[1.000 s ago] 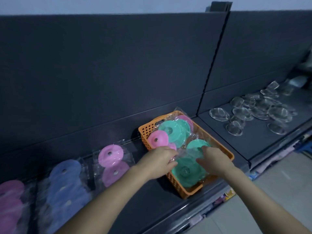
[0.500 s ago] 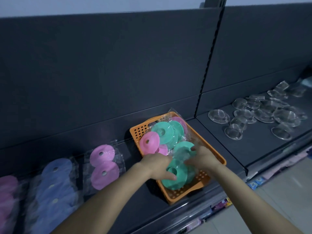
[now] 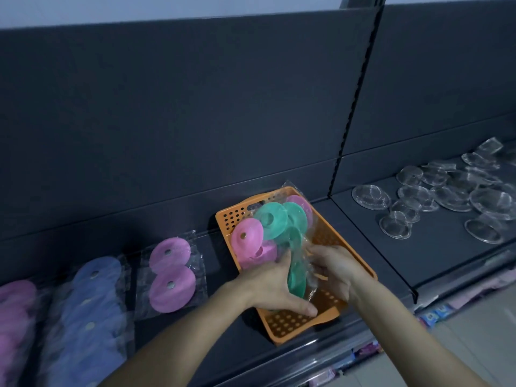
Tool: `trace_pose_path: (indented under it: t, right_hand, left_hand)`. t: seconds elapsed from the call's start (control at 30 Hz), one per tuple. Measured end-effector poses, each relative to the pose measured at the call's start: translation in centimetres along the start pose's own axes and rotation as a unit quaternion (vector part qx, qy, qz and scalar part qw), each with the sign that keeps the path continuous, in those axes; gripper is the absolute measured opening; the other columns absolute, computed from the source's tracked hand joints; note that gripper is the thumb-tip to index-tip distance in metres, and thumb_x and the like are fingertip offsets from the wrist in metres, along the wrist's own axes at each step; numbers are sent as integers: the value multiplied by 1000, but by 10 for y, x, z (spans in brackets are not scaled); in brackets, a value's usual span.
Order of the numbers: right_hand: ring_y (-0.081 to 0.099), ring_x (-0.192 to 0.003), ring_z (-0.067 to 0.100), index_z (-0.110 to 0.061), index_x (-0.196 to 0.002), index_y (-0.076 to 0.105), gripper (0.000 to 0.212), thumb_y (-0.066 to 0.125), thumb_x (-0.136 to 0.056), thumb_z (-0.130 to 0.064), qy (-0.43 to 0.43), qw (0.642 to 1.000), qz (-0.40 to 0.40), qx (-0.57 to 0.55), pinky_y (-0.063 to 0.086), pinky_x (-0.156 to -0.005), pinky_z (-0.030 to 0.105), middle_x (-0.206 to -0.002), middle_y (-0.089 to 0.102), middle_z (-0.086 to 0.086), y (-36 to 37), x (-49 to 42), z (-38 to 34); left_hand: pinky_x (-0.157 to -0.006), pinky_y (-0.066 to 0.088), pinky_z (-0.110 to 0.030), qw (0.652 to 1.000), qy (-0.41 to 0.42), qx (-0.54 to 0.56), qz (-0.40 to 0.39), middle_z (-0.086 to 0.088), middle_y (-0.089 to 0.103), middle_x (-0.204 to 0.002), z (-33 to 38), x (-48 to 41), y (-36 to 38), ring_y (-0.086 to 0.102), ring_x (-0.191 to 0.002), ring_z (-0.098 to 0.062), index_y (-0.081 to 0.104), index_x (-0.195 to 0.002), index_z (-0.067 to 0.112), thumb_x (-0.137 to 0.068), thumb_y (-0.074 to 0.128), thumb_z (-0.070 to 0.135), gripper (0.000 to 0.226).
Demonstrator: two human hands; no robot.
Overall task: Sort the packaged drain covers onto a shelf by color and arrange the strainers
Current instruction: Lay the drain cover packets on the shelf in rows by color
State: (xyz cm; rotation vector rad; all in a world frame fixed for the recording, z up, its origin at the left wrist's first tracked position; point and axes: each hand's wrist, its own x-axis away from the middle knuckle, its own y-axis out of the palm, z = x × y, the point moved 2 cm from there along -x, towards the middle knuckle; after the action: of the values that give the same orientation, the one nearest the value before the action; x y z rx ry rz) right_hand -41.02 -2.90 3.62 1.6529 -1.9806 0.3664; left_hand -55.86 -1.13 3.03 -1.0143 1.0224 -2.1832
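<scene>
Aiming for the gap beside the pink packs [image 3: 171, 272], lower left, my left hand [image 3: 268, 286] grips the green pack [image 3: 296, 277] in the orange basket [image 3: 282, 324], lower centre. My right hand [image 3: 335, 272] pinches its wrapper. I'd lift straight to avoid snags.

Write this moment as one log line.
left hand: holds green packet | right hand: grips it | at: orange basket | strainers: right shelf

Glossy, crinkly clear plastic film [image 3: 312, 286] is wrapping the matt green round drain covers [image 3: 296, 279] between the fingers [image 3: 321, 254]; the perforated orange plastic basket [image 3: 290, 324] beneath them is looking smooth.
</scene>
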Motion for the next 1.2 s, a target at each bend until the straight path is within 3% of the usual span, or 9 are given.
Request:
trace_pose_path:
  t: [0.13,0.27,0.37,0.5,0.67,0.83,0.97,1.1,1.2]
  right_hand:
    - [60,-84,23,-4,-107,66,25,55,-93,-22,12,998,-62,-16,51,-64,33,-97,64,13,15,5,0]
    - [55,-102,31,-13,-110,63,30,52,-94,-35,54,996,-60,-37,54,-72,47,-108,56,15,16,5,0]
    - [50,-110,33,-17,-113,61,24,54,-94,-29,70,997,-32,-10,53,-75,50,-120,53,14,10,-3,3]
    - [54,-102,34,-6,-113,59,33,62,-88,-27,106,994,-22,-16,52,-72,48,-111,57,16,17,-6,5]
    - [53,-108,33,-17,-125,52,82,78,-56,-54,97,994,-5,52,50,-81,45,-124,56,11,29,-9,12]
    - [48,-122,27,-23,-135,42,75,76,-72,-46,-25,993,-44,108,40,-97,51,-131,52,0,44,-10,2]
    - [66,-80,26,-7,-101,62,21,59,-81,0,-96,971,51,214,59,-73,46,-87,68,10,49,-15,1]
    - [58,-65,20,-13,-88,61,20,47,-87,1,-211,945,114,224,49,-55,34,-79,64,11,49,7,-14]
    - [55,-59,15,-14,-106,60,23,46,-92,-3,-348,890,120,269,45,-51,31,-73,62,6,58,27,-24]
  left_hand:
    - [-98,46,-30,987,-8,158,36,-2,42,-144,4,0,-6,47,-125,-18,-4,-150,21,-68,71,62,118]
    - [-73,57,-32,945,-44,315,75,-3,60,-104,-3,3,-15,63,-93,-18,45,-126,18,-76,64,3,55]
    - [-87,55,-40,890,-85,437,102,-7,65,-107,-13,11,-24,64,-98,-20,56,-115,12,-73,58,8,42]
    - [-84,56,-42,836,-75,518,163,-11,70,-100,-19,27,-36,67,-94,-25,62,-103,12,-84,51,1,25]
    - [-75,55,-38,726,-75,641,237,-15,71,-97,-37,46,-45,68,-88,-26,65,-103,9,-90,47,3,23]
    - [-78,52,-41,663,-104,691,268,-24,66,-110,-55,58,-49,64,-93,-32,63,-107,2,-92,47,6,22]
    - [-86,51,-47,590,-110,763,241,-24,64,-116,-64,63,-45,61,-108,-37,59,-116,1,-95,44,13,28]
    - [-86,51,-47,567,-115,778,247,-22,68,-107,-73,75,-43,64,-99,-32,63,-108,-2,-95,44,12,27]
    - [-79,54,-44,572,-98,765,278,-20,70,-97,-77,87,-40,67,-88,-30,62,-105,0,-94,47,8,20]
